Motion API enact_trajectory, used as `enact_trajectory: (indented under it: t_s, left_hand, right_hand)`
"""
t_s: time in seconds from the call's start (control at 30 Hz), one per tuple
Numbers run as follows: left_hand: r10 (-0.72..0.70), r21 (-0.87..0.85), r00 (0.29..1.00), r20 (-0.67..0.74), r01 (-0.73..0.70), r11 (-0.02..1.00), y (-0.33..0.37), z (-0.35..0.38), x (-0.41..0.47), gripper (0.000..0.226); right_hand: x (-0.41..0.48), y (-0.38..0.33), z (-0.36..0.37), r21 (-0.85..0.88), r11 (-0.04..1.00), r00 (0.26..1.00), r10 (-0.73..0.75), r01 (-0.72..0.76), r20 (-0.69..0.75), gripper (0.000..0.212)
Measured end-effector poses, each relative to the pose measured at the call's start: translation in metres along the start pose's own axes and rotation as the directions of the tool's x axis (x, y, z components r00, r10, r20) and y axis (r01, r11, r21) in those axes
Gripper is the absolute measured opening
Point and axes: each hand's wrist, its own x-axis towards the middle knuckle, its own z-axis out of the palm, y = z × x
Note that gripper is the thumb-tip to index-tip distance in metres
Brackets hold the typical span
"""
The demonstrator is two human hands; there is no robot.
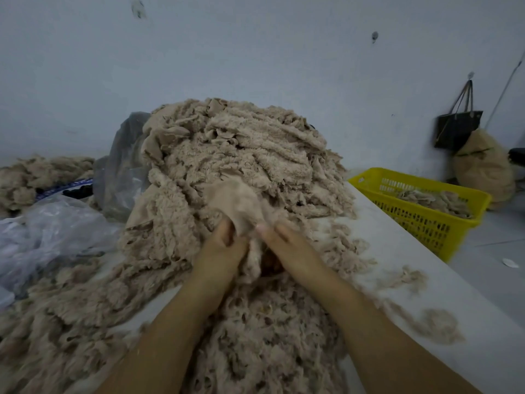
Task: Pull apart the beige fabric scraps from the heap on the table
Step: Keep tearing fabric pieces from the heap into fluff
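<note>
While beige scrap point(235, 200) is lying at heap point(241, 149) six o'clock edge, left hand point(224, 248) and right hand point(289, 245) are pinching it, fingers curled. Likely starting separation; next needing opposite pulls, nine and three o'clock.

Two bare forearms point(170, 331), nothing more of the person.
From where I stand, the left hand point(223, 247) and right hand point(288, 248) are bare, skin uncovered to the lower edge; the right thumbnail point(260, 227) is short and plain.
</note>
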Motion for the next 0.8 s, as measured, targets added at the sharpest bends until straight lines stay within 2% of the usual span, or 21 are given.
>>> enact_trajectory:
  t_s: [0.07, 0.13, 0.17, 0.2, 0.23, 0.27, 0.3, 0.33, 0.37, 0.4, 0.43, 0.47, 0.5, 0.53, 0.57, 0.6, 0.67, 0.73, 0.8]
  left_hand:
    - [0.036, 0.257, 0.99, 0.137, -0.07, 0.964, -0.006, 0.005, -0.003, 0.032]
    - [0.064, 0.287, 0.976, 0.209, -0.124, 0.95, -0.008, 0.008, -0.005, 0.042]
    - [0.079, 0.278, 0.979, 0.19, -0.131, 0.952, -0.008, 0.007, -0.005, 0.042]
    - [0.096, 0.282, 0.986, 0.137, -0.132, 0.95, -0.007, 0.004, -0.003, 0.039]
    - [0.115, 0.312, 0.991, 0.07, -0.131, 0.941, -0.006, 0.0, -0.001, 0.035]
    - [0.143, 0.355, 0.99, 0.008, -0.136, 0.925, -0.008, -0.004, 0.002, 0.031]
    - [0.163, 0.402, 0.985, -0.048, -0.131, 0.906, -0.011, -0.007, 0.004, 0.029]
    - [0.161, 0.464, 0.983, -0.087, -0.103, 0.88, -0.013, -0.01, 0.006, 0.029]
    - [0.136, 0.554, 0.985, -0.105, -0.056, 0.83, -0.016, -0.011, 0.008, 0.033]
    - [0.091, 0.653, 0.99, -0.106, 0.0, 0.757, -0.019, -0.011, 0.01, 0.039]
    - [0.023, 0.734, 0.994, -0.104, 0.061, 0.676, -0.022, -0.011, 0.011, 0.046]
    - [-0.049, 0.79, 0.994, -0.1, 0.109, 0.603, -0.024, -0.013, 0.012, 0.051]
    - [-0.105, 0.825, 0.99, -0.097, 0.139, 0.547, -0.026, -0.013, 0.013, 0.05]
    - [-0.12, 0.845, 0.988, -0.096, 0.144, 0.515, -0.027, -0.014, 0.014, 0.043]
    - [-0.095, 0.85, 0.991, -0.096, 0.131, 0.511, -0.027, -0.014, 0.016, 0.029]
    - [-0.044, 0.836, 0.994, -0.102, 0.109, 0.538, -0.026, -0.013, 0.016, 0.016]
    - [0.075, 0.766, 0.991, -0.11, 0.036, 0.642, -0.023, -0.011, 0.013, 0.015]
    - [0.155, 0.671, 0.984, -0.09, -0.055, 0.74, -0.018, -0.007, 0.009, 0.014]
    - [0.192, 0.604, 0.979, -0.071, -0.111, 0.789, -0.013, -0.002, 0.006, 0.012]
  right_hand:
    - [0.002, 0.01, 0.008, -0.002, 0.998, 0.998, 0.06, -0.06, -0.004, 0.031]
    - [0.004, 0.012, 0.007, 0.041, 0.993, 0.993, 0.111, -0.109, -0.035, 0.016]
    - [0.006, 0.01, 0.002, 0.097, 0.987, 0.987, 0.135, -0.127, -0.083, 0.022]
    - [0.009, 0.009, -0.007, 0.228, 0.968, 0.968, 0.152, -0.106, -0.198, 0.03]
    - [0.012, 0.006, -0.021, 0.429, 0.903, 0.921, 0.193, -0.031, -0.34, 0.033]
    - [0.014, 0.005, -0.038, 0.632, 0.764, 0.864, 0.227, 0.128, -0.449, 0.027]
    - [0.016, 0.004, -0.054, 0.773, 0.559, 0.828, 0.25, 0.299, -0.501, 0.014]
    - [0.016, 0.007, -0.062, 0.835, 0.391, 0.804, 0.3, 0.387, -0.513, 0.034]
    - [0.014, 0.009, -0.065, 0.862, 0.355, 0.81, 0.338, 0.361, -0.479, 0.053]
    - [0.013, 0.01, -0.06, 0.856, 0.446, 0.82, 0.365, 0.26, -0.44, 0.055]
    - [0.015, 0.015, -0.051, 0.777, 0.618, 0.834, 0.364, 0.116, -0.414, 0.045]
    - [0.013, 0.015, -0.039, 0.608, 0.793, 0.861, 0.319, -0.014, -0.396, 0.034]
    - [0.012, 0.016, -0.028, 0.352, 0.93, 0.899, 0.239, -0.103, -0.367, 0.027]
    - [0.013, 0.017, -0.018, 0.109, 0.987, 0.941, 0.149, -0.121, -0.303, 0.022]
    - [0.013, 0.018, -0.01, -0.087, 0.993, 0.977, 0.064, -0.083, -0.204, 0.018]
    - [0.012, 0.018, -0.004, -0.198, 0.979, 0.994, 0.021, -0.041, -0.103, 0.017]
    - [0.01, 0.018, 0.004, -0.351, 0.936, 0.999, -0.018, 0.027, 0.029, 0.028]
    - [0.009, 0.016, 0.009, -0.434, 0.899, 0.998, -0.05, 0.061, 0.038, 0.02]
    - [0.007, 0.012, 0.008, -0.422, 0.905, 0.998, -0.065, 0.051, -0.019, 0.025]
